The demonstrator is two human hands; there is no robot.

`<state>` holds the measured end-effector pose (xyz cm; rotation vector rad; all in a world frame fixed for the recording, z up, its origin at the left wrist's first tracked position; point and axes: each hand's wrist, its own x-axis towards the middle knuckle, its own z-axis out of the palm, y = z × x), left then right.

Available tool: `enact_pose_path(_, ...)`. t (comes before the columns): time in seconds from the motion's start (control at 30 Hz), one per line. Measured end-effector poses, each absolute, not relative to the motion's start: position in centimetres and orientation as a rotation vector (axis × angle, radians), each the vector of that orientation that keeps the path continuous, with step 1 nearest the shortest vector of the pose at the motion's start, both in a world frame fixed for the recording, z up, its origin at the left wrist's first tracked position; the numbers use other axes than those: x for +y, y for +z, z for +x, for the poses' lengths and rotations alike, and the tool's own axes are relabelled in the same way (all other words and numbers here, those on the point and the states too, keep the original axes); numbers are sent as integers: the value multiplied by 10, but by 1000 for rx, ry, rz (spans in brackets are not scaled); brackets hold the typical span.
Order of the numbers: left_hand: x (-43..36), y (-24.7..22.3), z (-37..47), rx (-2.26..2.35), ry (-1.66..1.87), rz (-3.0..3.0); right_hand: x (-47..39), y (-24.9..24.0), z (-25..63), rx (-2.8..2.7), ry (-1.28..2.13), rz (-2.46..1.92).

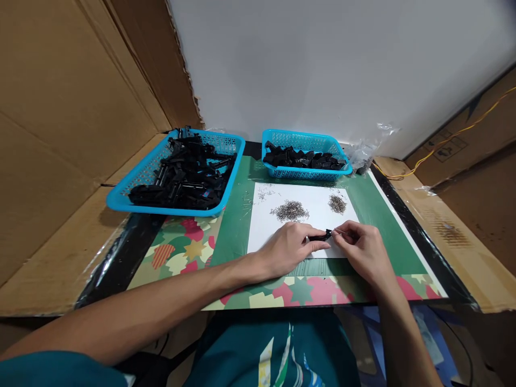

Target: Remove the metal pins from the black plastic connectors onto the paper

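Observation:
Between the thumb and fingers of my left hand is a small black plastic part, its right end sticking out. My right hand meets that end, thumb and forefinger pinched together; a thin shiny sliver shows at its fingertips, too small to name. Both hands are over the near edge of a white sheet. On the sheet beyond them lie a larger pile of tiny metal pieces and a smaller pile of tiny metal pieces.
At the left stands a large blue basket heaped with black plastic parts. Behind the sheet is a smaller blue basket of black pieces, with a clear plastic bag beside it. Cardboard walls the left side; a yellow cable runs at right.

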<state>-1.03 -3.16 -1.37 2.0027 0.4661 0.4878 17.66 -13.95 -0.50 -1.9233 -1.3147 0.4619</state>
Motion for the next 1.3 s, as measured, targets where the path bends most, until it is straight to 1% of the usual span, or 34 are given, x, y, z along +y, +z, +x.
enact_pose_path(0.3,-33,-12,-10,409,501,2114,-143,-7,172,-1334,409,-1933)
enact_pose_path(0.47,-34,-9,-11,436,471,2105,-150,-4,183,-1361,610,-1925)
enact_pose_path(0.53,-34,-8,-12,453,461,2078,-154,-3,189,-1368,630,-1943)
enact_pose_path(0.63,-34,-11,-12,478,454,2055,-159,-1,196,-1330,558,-1957)
enact_pose_path(0.8,-35,-16,-12,436,493,2180,-158,1,197,-1299,441,-1749)
enact_pose_path(0.87,-36,-17,-12,428,495,2222,-154,-1,195,-1277,391,-1756)
enact_pose_path(0.93,-36,-16,-12,430,488,2233,-149,-5,193,-1188,437,-1773)
enact_pose_path(1.1,-37,-12,-12,435,451,2234,-140,-14,192,-1032,708,-1629)
enact_pose_path(1.3,-37,-11,-11,431,456,2221,-140,-15,191,-1058,736,-1592)
